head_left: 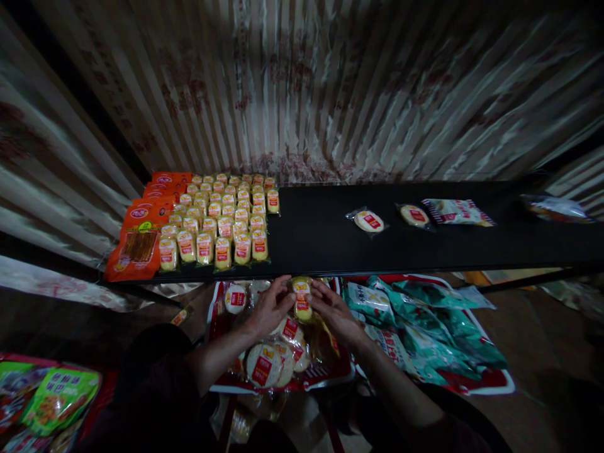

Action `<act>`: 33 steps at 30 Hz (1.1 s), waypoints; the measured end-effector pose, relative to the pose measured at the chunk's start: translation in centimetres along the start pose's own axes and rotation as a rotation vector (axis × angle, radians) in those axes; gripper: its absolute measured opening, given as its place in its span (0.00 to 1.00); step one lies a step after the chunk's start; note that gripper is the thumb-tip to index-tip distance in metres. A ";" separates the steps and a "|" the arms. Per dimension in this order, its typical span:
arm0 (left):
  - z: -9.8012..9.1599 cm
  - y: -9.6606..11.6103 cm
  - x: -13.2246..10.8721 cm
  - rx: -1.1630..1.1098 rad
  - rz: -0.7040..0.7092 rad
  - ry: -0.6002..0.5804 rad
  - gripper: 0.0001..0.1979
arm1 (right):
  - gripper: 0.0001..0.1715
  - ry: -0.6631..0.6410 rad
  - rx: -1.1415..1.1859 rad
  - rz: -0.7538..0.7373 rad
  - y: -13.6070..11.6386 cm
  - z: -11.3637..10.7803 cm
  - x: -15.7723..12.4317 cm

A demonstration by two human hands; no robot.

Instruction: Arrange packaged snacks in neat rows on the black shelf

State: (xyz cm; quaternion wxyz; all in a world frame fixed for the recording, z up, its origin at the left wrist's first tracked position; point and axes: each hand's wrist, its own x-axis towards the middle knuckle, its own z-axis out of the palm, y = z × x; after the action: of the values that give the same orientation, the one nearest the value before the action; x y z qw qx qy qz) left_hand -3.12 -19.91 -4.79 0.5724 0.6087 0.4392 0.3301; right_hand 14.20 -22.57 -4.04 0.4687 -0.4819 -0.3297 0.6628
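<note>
Between my two hands is a small wrapped snack cake (302, 301), yellow with a red and white label, held upright above a red basket (350, 371). My left hand (272, 308) grips its left side, and my right hand (334, 309) closes on its right side. Under them the basket holds round rice crackers (265, 365) in clear wrappers. On the black shelf (306, 242) just beyond, several rows of matching snack cakes (223, 251) stand at the left, beside orange snack bags (139, 236).
Farther right on the shelf lie two round crackers (369, 221), a white snack packet (457, 212) and a dark shiny packet (557, 208). A second basket (506, 381) holds teal bags (425, 343). At lower left, another basket carries a green bag (61, 397). A pleated curtain (292, 94) hangs behind.
</note>
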 end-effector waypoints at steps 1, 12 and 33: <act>0.1 0.1 -0.1 -0.012 -0.003 -0.003 0.22 | 0.29 -0.006 0.004 -0.012 0.0 0.0 0.0; 0.7 1.0 0.5 -0.098 0.049 0.090 0.15 | 0.29 0.003 -0.054 -0.082 0.0 -0.1 0.3; 1.1 2.8 1.2 -0.094 0.137 0.260 0.05 | 0.37 -0.201 -0.015 -0.086 -1.6 0.4 -0.1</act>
State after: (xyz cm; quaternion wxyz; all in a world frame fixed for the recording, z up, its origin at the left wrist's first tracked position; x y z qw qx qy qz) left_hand -1.19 -19.17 -2.33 0.5145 0.5619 0.4512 0.4647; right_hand 14.38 -22.15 -2.43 0.4576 -0.4020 -0.4004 0.6846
